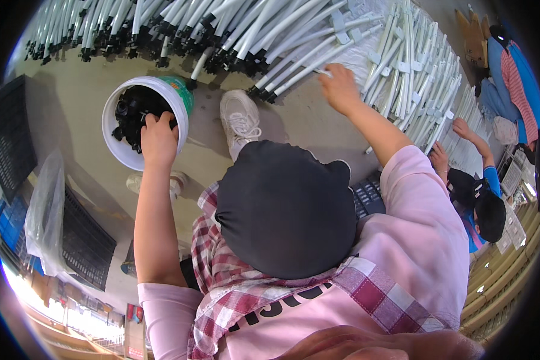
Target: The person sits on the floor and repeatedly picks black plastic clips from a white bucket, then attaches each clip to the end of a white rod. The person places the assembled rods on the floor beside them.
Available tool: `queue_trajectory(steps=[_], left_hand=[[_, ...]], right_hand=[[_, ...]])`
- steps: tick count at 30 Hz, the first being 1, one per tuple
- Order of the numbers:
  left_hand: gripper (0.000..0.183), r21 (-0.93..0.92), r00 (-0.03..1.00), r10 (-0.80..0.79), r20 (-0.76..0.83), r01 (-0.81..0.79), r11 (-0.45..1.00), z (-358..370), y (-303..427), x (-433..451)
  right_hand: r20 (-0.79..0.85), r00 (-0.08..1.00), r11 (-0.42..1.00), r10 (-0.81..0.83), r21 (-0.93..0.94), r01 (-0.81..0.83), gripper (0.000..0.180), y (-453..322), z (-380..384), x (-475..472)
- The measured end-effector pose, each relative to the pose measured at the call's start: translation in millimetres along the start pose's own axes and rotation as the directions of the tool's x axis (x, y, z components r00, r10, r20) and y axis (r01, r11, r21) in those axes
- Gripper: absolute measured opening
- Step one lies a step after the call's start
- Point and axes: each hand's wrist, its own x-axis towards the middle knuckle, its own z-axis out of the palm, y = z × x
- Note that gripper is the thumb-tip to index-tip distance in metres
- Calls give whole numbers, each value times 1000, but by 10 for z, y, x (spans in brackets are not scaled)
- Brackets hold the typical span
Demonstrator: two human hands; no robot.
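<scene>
My left hand (159, 138) reaches into a white plastic bucket (110, 135) with a green outside, which leans with its mouth towards me. Its fingers touch the black plastic fittings (137, 105) inside; whether they grip one is hidden. My right hand (340, 88) is over the near side of the white tubes, fingers bent, beside a tube with a black end fitting (306, 67). A small pale piece shows at its fingertips, too unclear to name. Several white tubes (252, 31) lie fanned across the floor, many with black fittings on their near ends.
More white tubes with flat plates (405, 67) lie in a heap to the right. A co-worker (481, 202) reaches towards that heap, and another person (513, 85) is farther off. Black plastic crates (87, 238) and a clear plastic bag (47, 216) are on the left.
</scene>
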Motion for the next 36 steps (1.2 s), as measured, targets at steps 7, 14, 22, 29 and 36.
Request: queue_trajectory(steps=[7,14,22,29,36], left_hand=[[28,28,996,84,31,-85,996,215,143,-158],[29,0,987,160,-33,-160,987,97,141,-310],[31,-418,995,-41,-86,1,908,-35,157,-321],[24,-649,982,-128,-138,8,761,-216,146,-397],[50,-941,964,-241,-116,-28,338,-574,461,-564]], right_hand=[[80,989,938,127,-334,-93,24,792,366,-722],[241,969,950,-48,-290,119,19,866,394,-419],[370,925,942,82,-333,49,31,943,370,-592],[210,974,937,-81,-318,147,31,1169,328,-534],[-58,947,891,-315,326,317,43,-316,-832,402]])
